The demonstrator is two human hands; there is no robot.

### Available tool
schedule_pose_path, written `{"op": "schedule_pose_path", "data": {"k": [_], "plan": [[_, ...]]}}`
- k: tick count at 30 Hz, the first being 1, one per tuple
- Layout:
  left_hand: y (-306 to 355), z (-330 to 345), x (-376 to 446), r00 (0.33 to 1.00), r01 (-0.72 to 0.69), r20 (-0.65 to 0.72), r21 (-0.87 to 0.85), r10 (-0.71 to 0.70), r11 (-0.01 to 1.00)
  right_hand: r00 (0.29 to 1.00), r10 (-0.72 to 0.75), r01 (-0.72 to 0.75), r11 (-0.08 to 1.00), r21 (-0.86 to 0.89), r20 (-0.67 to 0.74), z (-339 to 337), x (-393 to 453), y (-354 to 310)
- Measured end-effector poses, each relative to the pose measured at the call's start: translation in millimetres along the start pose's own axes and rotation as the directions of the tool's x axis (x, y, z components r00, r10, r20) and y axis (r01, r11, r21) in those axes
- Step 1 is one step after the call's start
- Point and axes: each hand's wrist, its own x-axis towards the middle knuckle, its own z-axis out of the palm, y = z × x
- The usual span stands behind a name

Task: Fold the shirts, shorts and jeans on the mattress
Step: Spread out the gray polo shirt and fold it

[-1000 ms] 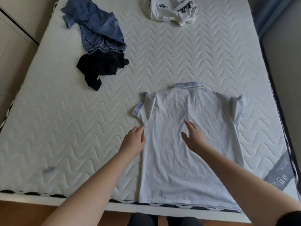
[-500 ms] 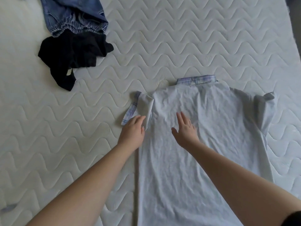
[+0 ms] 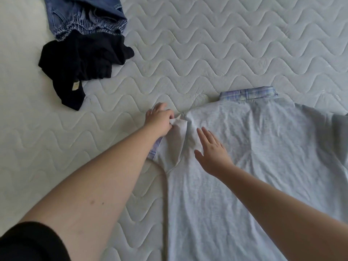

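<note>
Early in the job — pale shirt (image 3: 254, 166) spread flat, back up, on the mattress (image 3: 188, 53), no fold finished. Left hand (image 3: 160, 119) pinching the near sleeve (image 3: 172, 146); right hand (image 3: 212, 153) open, fingers spread over the cloth. Still crumpled at far left — jeans (image 3: 84, 14) and a black garment (image 3: 82, 59).

The mattress (image 3: 207, 53) fills the whole view; no wall, floor, window or other furniture is visible. Its cover is pale off-white, quilted in repeating wavy stitched rows running left to right. The surface is flat, with slight puckering along the seams. Lighting is soft, even and diffuse, producing only faint shadows. The light source itself is not visible.
</note>
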Motion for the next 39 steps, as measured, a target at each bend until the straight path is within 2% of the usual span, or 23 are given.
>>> {"op": "schedule_pose_path", "data": {"k": [2, 4, 7, 11, 13, 14, 15, 16, 18, 19, 21, 23, 24, 27, 28, 29, 32, 33, 37, 39], "plan": [[-11, -4, -7, 0.996, -0.066, -0.066, -0.073, 0.062, 0.995, 1.0, -0.001, 0.001, 1.0, 0.001, 0.011, 2, 4, -7], [-25, -7, -22, 0.997, -0.067, -0.053, -0.208, 0.057, 0.976, 0.999, -0.02, 0.02, 1.0, 0.009, 0.032, 5, 7, -14], [-53, -6, -45, 0.995, 0.043, -0.068, -0.351, -0.072, 0.935, 0.997, -0.061, 0.061, 0.998, 0.011, 0.053, 14, 9, -25], [-85, 5, -67, 0.983, 0.147, -0.054, -0.334, -0.175, 0.931, 0.997, -0.061, 0.06, 0.998, 0.004, 0.056, 26, 9, -37], [-95, 15, -76, 0.959, 0.253, -0.034, -0.341, -0.281, 0.905, 0.995, -0.066, 0.067, 0.998, -0.004, 0.069, 33, 8, -43], [-98, 20, -80, 0.942, 0.306, -0.002, -0.408, -0.335, 0.86, 0.995, -0.068, 0.068, 0.998, -0.005, 0.069, 35, 6, -45], [-99, 25, -83, 0.931, 0.329, 0.048, -0.54, -0.362, 0.775, 0.996, -0.071, 0.071, 0.997, -0.006, 0.058, 37, 5, -47], [-99, 29, -87, 0.928, 0.325, 0.104, -0.694, -0.357, 0.643, 0.996, -0.081, 0.081, 0.997, -0.01, 0.035, 40, 3, -51], [-97, 32, -94, 0.95, 0.273, 0.175, -0.867, -0.257, 0.417, 0.994, -0.11, 0.11, 0.994, -0.02, -0.025, 46, -3, -59], [-96, 35, -96, 0.96, 0.259, 0.196, -0.894, -0.2, 0.365, 0.991, -0.122, 0.121, 0.992, -0.022, -0.046, 50, -6, -63], [-93, 41, -98, 0.964, 0.26, 0.217, -0.889, -0.155, 0.377, 0.989, -0.135, 0.135, 0.991, -0.006, -0.066, 56, -13, -70], [-87, 50, -98, 0.951, 0.287, 0.199, -0.852, -0.236, 0.438, 0.986, -0.146, 0.148, 0.989, 0.022, -0.084, 62, -17, -75], [-85, 53, -97, 0.935, 0.302, 0.177, -0.849, -0.306, 0.433, 0.984, -0.159, 0.162, 0.986, 0.03, -0.086, 64, -19, -78], [-77, 53, -94, 0.886, 0.276, 0.138, -0.924, -0.443, 0.265, 0.97, -0.239, 0.239, 0.971, 0.011, -0.052, 74, -22, -86], [-75, 51, -93, 0.882, 0.258, 0.117, -0.931, -0.457, 0.258, 0.963, -0.267, 0.267, 0.964, -0.006, -0.044, 79, -22, -89], [-74, 48, -94, 0.886, 0.236, 0.071, -0.92, -0.459, 0.313, 0.958, -0.286, 0.285, 0.958, -0.03, -0.033, 84, -22, -91], [-77, 45, -95, 0.893, 0.18, -0.107, -0.805, -0.436, 0.565, 0.958, -0.277, 0.285, 0.946, -0.152, 0.072, 101, -20, -96], [-78, 45, -94, 0.889, 0.186, -0.12, -0.787, -0.442, 0.588, 0.958, -0.264, 0.283, 0.938, -0.198, 0.114, 106, -18, -97], [-76, 51, -93, 0.873, 0.284, 0.036, -0.848, -0.486, 0.447, 0.953, -0.228, 0.282, 0.909, -0.307, 0.2, 115, -14, -97], [-73, 54, -96, 0.877, 0.307, 0.068, -0.841, -0.477, 0.445, 0.952, -0.235, 0.291, 0.89, -0.35, 0.195, 114, -14, -96]]}}
